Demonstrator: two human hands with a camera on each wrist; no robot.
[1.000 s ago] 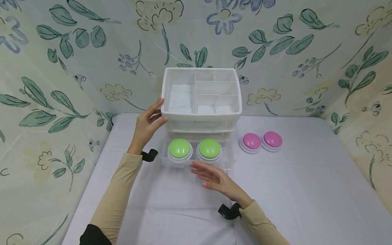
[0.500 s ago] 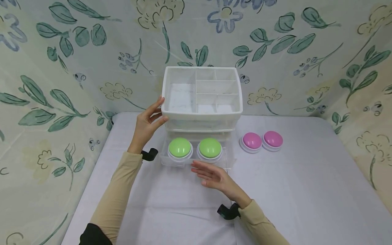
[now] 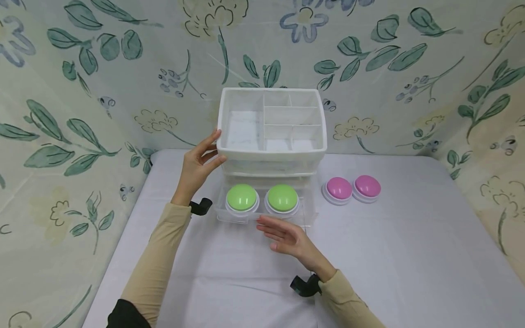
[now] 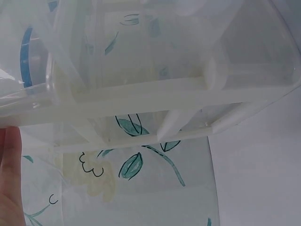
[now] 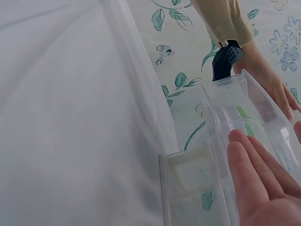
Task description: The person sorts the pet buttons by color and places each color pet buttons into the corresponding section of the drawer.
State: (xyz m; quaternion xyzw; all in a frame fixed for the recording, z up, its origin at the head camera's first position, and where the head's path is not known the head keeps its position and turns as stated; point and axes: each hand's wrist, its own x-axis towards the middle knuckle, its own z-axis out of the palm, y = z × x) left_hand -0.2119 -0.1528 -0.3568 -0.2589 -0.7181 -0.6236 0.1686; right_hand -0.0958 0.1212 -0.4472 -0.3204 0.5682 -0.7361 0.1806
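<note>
A white desktop drawer organizer (image 3: 271,150) with a divided top tray stands at the back of the table. My left hand (image 3: 194,171) holds its left front corner, fingers at the side and thumb towards the front. Below, a clear drawer (image 3: 305,212) is pulled out, bearing two round push lights or buttons with green domes, a left one (image 3: 241,197) and a right one (image 3: 282,198). My right hand (image 3: 289,239) lies with straight fingers at the drawer's front edge; whether they touch it is hard to tell. In the right wrist view its fingers (image 5: 249,174) are beside the clear drawer wall.
Two similar pink-domed buttons, one nearer (image 3: 339,188) and one farther right (image 3: 367,186), sit side by side right of the drawer. A white cloth covers the table (image 3: 393,255). Floral fabric (image 3: 156,82) hangs behind and at the sides.
Both hands, the drawer and the buttons keep their places. Only the head view has shifted very slightly.
</note>
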